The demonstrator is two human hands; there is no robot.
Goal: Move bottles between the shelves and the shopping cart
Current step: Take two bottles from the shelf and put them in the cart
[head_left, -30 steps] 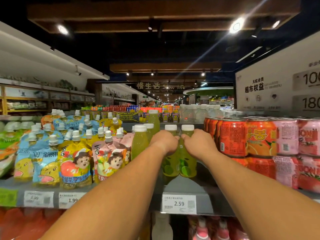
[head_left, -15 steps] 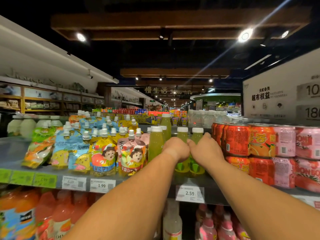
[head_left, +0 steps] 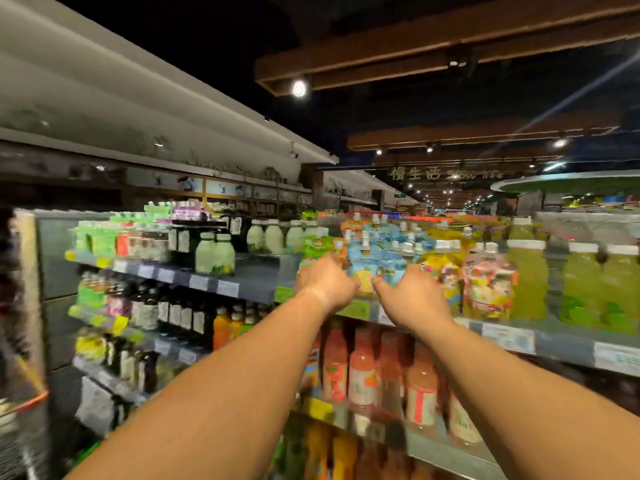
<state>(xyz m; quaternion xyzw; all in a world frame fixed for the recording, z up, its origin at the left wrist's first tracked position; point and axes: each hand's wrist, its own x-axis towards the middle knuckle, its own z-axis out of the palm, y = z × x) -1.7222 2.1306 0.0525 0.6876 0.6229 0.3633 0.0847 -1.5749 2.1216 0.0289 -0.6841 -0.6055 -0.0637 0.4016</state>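
Change: the view has been swung leftward since a second ago, and the frame is smeared by that motion; both hands have been drawn off the two green bottles they were clasping.
Left hand [head_left: 327,282]: fingers are curled, nothing is seen held; it is raised in front of the pouch drinks [head_left: 377,265].
Right hand [head_left: 414,294]: likewise curled and apparently without a load, just beside the left.
Green bottles [head_left: 585,282]: left standing on the shelf [head_left: 554,341], now well to the right of both hands.
Task reading: the bottles are judged to have been set on the shelf; a turn toward the cart for more is likely. The cart is not clearly made out.
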